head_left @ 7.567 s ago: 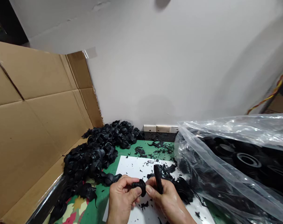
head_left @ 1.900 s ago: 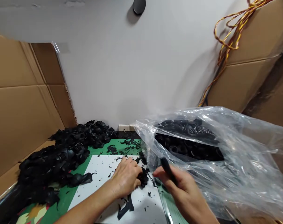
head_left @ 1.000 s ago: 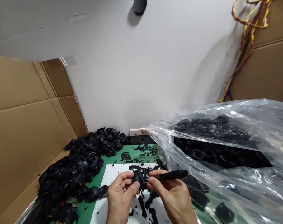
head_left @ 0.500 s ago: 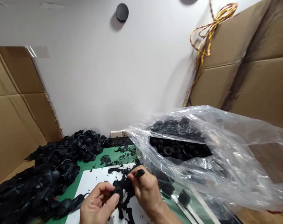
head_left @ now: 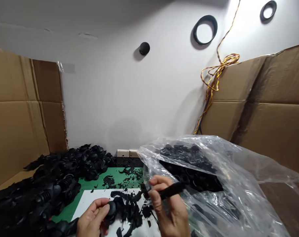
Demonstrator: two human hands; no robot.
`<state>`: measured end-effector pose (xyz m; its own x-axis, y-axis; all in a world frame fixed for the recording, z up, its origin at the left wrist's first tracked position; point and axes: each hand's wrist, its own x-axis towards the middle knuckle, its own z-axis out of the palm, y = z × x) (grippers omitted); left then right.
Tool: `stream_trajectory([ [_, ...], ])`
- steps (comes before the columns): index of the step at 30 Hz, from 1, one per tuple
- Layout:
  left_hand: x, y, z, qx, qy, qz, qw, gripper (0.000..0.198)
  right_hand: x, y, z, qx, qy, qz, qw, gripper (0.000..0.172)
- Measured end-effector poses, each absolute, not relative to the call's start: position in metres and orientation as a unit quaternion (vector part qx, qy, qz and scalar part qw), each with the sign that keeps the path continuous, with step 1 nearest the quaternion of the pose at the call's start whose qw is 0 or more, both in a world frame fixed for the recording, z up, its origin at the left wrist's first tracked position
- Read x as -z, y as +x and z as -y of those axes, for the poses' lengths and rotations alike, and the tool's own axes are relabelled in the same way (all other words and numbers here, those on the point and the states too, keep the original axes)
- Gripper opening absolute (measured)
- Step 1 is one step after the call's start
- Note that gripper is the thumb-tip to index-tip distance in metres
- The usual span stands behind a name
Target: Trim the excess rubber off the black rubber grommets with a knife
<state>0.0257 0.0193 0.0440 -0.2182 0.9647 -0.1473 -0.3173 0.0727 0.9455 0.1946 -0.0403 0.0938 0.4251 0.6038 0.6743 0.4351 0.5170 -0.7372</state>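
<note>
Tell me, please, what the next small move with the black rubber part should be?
Probably bring the slim black tool in the right hand across to the round black rubber part pinched in the left hand; they sit apart.

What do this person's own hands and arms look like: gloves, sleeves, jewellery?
Both the left hand and the right hand are bare: no gloves, no rings on the fingers that show. The picture's bottom edge cuts them off near the wrists, so no sleeve, watch or forearm is in view.
</note>
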Motion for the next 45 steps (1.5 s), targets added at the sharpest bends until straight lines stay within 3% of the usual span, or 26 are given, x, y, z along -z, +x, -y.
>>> stream_trajectory([
  [4,-0.051,0.021,-0.016,-0.588,0.298,-0.516,0.547,0.028,-0.106,0.215,0.047,-0.037,-0.516,0.495,0.698,0.022],
  [7,-0.053,0.017,-0.012,-0.573,0.314,-0.506,0.564,0.028,-0.099,0.231,0.045,0.04,-0.603,0.504,0.617,0.024],
  [13,-0.049,0.017,-0.008,-0.559,0.326,-0.482,0.591,0.02,-0.061,0.252,0.037,-0.315,-0.703,0.501,0.395,0.055],
  [18,-0.048,0.017,-0.003,-0.525,0.316,-0.44,0.657,0.01,-0.072,0.246,0.048,-0.334,-0.676,0.463,0.466,0.057],
  [25,-0.051,0.018,0.001,-0.5,0.358,-0.414,0.671,0.009,-0.089,0.194,0.051,-0.227,-0.523,0.597,0.565,0.027],
  [31,-0.053,0.015,0.001,-0.493,0.384,-0.401,0.67,0.016,-0.084,0.179,0.035,-0.224,-0.475,0.628,0.575,0.017],
  [36,-0.053,0.016,0.002,-0.468,0.351,-0.359,0.727,0.012,-0.069,0.166,0.029,-0.259,-0.441,0.654,0.558,0.016],
  [39,-0.052,0.018,0.003,-0.459,0.335,-0.359,0.74,0.021,-0.05,0.156,0.023,-0.268,-0.452,0.627,0.575,0.011],
  [45,-0.045,0.02,-0.001,-0.456,0.412,-0.356,0.704,0.038,-0.033,0.143,0.019,-0.174,-0.481,0.629,0.586,0.02],
])
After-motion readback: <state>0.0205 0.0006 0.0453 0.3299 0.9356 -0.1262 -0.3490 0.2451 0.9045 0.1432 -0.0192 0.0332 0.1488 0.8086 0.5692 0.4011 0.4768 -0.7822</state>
